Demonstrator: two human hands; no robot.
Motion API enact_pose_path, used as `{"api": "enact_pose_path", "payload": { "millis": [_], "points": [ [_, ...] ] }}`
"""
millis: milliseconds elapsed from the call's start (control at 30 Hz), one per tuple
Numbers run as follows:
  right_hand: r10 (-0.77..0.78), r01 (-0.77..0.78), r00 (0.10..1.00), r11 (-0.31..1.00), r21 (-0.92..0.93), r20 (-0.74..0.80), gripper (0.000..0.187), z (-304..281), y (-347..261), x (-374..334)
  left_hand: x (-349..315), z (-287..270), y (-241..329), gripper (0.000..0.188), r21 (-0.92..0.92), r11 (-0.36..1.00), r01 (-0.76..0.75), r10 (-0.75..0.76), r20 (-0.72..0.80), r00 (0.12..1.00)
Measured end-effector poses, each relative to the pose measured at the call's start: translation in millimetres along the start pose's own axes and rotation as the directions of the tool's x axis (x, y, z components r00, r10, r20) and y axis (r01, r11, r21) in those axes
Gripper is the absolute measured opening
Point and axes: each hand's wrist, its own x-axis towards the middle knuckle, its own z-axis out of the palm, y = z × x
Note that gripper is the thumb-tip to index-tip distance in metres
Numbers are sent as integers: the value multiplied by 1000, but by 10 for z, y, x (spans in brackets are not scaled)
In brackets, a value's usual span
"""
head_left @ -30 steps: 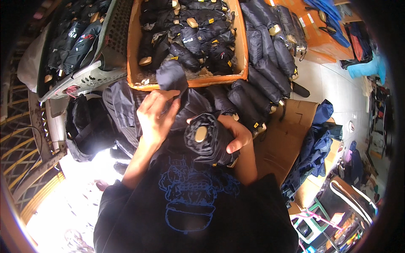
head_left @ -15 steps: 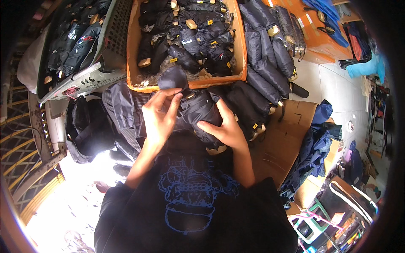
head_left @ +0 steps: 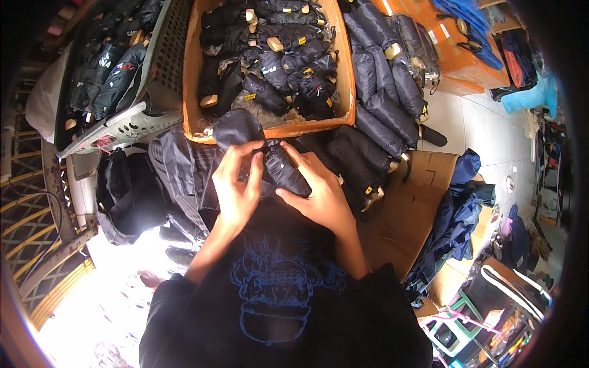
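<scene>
A folded black umbrella is held just in front of my chest, near the edge of the orange-rimmed carton. My right hand wraps round it from the right, thumb on the near side and fingers toward its far end. With thumb and forefinger my left hand pinches the edge of a black fabric sleeve at the umbrella's far end. The sleeve's loose part stands up beyond my left fingers. Exactly how the sleeve meets the umbrella is hidden by my fingers.
Ahead stands an orange-rimmed carton packed with folded black umbrellas. A grey perforated basket at left holds more. Several sleeved umbrellas are piled at right, beside a cardboard flap. Dark fabric and bags lie at left.
My right hand has moved up along the umbrella, its fingers now near the far end beside my left fingertips. The umbrella is turned more upright, and the sleeve's loose part has shifted left.
</scene>
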Motion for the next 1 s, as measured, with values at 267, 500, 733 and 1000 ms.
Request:
{"api": "enact_pose_path", "payload": {
  "millis": [267,500,733,1000],
  "points": [
    [62,-36,996,937,349,-64,78,96,145,-10,-84,38,70,25,-49,988,-148,149,26,988],
    [-12,23,999,956,292,-41,79,34,92,14,-155,45,-72,24,-250,966,69,-72,-5,997],
    [-128,24,925,960,280,359,79,-315,207,17,-158,73,-26,17,-307,946,101,-104,7,995],
    [27,-233,946,749,620,324,76,-165,385,-94,-122,-41,19,14,-83,988,-129,137,94,986]
  ]
}}
